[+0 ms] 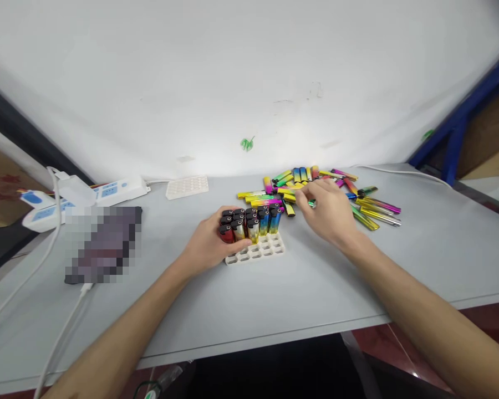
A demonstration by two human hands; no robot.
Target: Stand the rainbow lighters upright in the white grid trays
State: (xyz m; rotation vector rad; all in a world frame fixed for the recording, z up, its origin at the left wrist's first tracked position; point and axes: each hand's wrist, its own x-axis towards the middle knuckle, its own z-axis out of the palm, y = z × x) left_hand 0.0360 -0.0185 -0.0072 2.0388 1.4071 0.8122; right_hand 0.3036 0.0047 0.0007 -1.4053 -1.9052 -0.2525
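Observation:
A white tray with rows of slots [267, 247] lies on the table, and several metallic lighters [264, 220] with black tops stand upright in its back and left slots. My left hand [208, 242] curves around the tray's left side, fingers behind the red and silver lighters and thumb across their front. To the right is a loose pile of shiny, multicoloured lighters [368, 215], lying flat in different directions. My right hand [326, 208] is over the middle of that pile with fingers bent down and drawn together; its fingertips are partly hidden, so what they grip does not show clearly.
A second white slotted tray [187, 187] lies near the wall. White power strips [108, 191] and a blurred dark device [106, 244] with a white cable [69, 316] are on the left. Another cable [407, 173] runs along the back right. Blue metal framing [455, 147] stands at the right.

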